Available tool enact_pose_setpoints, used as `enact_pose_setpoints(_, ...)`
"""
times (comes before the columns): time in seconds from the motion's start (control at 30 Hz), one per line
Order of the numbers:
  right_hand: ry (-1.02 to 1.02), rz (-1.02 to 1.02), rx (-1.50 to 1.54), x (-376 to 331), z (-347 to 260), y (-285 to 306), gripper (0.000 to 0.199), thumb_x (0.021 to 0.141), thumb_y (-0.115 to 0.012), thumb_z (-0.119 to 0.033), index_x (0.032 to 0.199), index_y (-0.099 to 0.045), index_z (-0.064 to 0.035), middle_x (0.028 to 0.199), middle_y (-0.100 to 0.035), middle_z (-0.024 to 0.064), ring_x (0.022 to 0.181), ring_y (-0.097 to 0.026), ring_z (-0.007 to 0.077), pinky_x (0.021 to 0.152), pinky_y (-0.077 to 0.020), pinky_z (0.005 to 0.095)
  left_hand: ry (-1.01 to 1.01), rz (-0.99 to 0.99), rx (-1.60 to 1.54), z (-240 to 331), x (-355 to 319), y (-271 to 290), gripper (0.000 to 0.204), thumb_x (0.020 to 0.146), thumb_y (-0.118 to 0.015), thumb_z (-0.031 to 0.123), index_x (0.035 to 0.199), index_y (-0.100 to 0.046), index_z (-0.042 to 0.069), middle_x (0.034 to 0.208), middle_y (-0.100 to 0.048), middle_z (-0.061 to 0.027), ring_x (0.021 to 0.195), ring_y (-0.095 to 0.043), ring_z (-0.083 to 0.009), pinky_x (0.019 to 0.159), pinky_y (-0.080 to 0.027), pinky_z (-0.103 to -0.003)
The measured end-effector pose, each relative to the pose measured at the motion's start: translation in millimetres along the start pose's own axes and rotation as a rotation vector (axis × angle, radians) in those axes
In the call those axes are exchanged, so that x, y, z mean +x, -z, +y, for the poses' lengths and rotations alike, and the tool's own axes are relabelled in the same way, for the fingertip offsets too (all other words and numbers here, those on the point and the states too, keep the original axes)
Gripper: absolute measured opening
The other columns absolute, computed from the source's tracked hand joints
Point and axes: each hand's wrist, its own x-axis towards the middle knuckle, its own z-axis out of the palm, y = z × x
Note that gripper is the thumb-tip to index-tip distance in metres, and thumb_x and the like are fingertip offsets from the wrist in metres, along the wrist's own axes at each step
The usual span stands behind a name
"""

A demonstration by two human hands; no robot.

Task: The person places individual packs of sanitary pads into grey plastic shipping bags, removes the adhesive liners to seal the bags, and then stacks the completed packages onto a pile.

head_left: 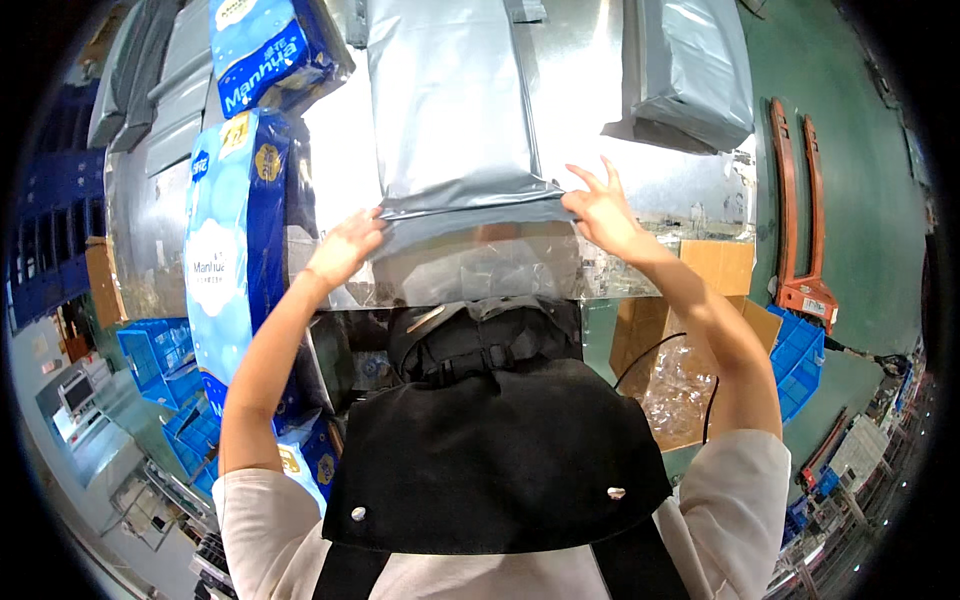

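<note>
A large grey plastic mailing bag (450,110) lies flat on the metal table in front of me, its near edge stretched into a creased flap. At the flap's left corner my left hand (348,243) is closed on the plastic, fingers curled at the edge. My right hand (605,212) pinches the right corner of the same edge, with its other fingers raised and spread. What fills the bag is hidden. Left of it, blue-and-white tissue packs (222,260) stand in a row, another pack (265,55) behind them.
A filled grey parcel (692,75) rests at the table's far right, and more grey parcels (178,90) lie far left. A cardboard box (690,385) with clear plastic stands below right. Blue crates (160,355) flank the table. An orange pallet jack (800,240) is on the green floor.
</note>
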Motion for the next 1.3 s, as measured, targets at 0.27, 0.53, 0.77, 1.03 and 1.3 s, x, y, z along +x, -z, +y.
enact_pose_setpoints(0.27, -0.518, -0.287, 0.233, 139, 45, 6, 0.010, 0.064, -0.056, -0.005, 0.072, -0.062, -0.0061, 0.076, -0.061, 0.0118, 0.093, -0.055, 0.0283, 0.089, -0.0292, 0.0544, 0.319, 0.050, -0.415, -101, 93, 30, 0.011, 0.061, -0.060, 0.000, 0.072, -0.057, 0.000, 0.075, -0.059, -0.0167, 0.079, -0.054, -0.0320, 0.074, -0.043, -0.039)
enact_pose_setpoints(0.53, -0.950, 0.681, 0.755, 168, 42, -84, 0.010, 0.076, -0.052, -0.001, 0.085, -0.049, 0.0005, 0.081, -0.054, 0.0183, 0.075, -0.054, 0.0337, 0.068, -0.0430, 0.0382, 1.065, 0.728, -1.610, -83, 152, -13, 0.037, 0.090, -0.037, 0.022, 0.114, -0.049, -0.004, 0.103, -0.059, -0.0162, 0.094, -0.057, -0.0230, 0.080, -0.048, -0.034)
enact_pose_setpoints(0.77, -0.804, 0.284, 1.544, 142, 47, 16, 0.104, 0.068, -0.059, -0.052, 0.135, -0.005, 0.0071, 0.137, -0.018, 0.0266, 0.130, -0.016, 0.0323, 0.105, -0.0154, 0.0376, 0.951, 0.586, -1.809, -30, 187, 83, 0.058, 0.079, -0.053, 0.042, 0.117, -0.048, -0.002, 0.105, -0.057, -0.0161, 0.090, -0.059, -0.0235, 0.080, -0.047, -0.031)
enact_pose_setpoints(1.03, -0.374, 0.571, 1.449, 38, 56, 130, 0.090, 0.066, -0.061, -0.024, 0.136, -0.012, 0.0047, 0.139, -0.019, 0.0217, 0.131, -0.016, 0.0278, 0.106, -0.0128, 0.0318, 0.714, 0.664, -1.743, 71, 232, 140, 0.054, 0.077, -0.052, 0.039, 0.111, -0.050, -0.003, 0.096, -0.058, -0.0152, 0.085, -0.058, -0.0228, 0.074, -0.047, -0.030)
enact_pose_setpoints(1.3, -0.429, 0.680, 1.288, -84, 123, 204, 0.097, 0.058, -0.061, -0.030, 0.135, -0.016, 0.0078, 0.137, -0.025, 0.0221, 0.128, -0.024, 0.0287, 0.105, -0.0166, 0.0325, 0.470, 0.519, -1.908, 167, 331, 127, 0.058, 0.078, -0.048, 0.046, 0.107, -0.050, -0.004, 0.092, -0.057, -0.0144, 0.082, -0.057, -0.0221, 0.069, -0.048, -0.032)
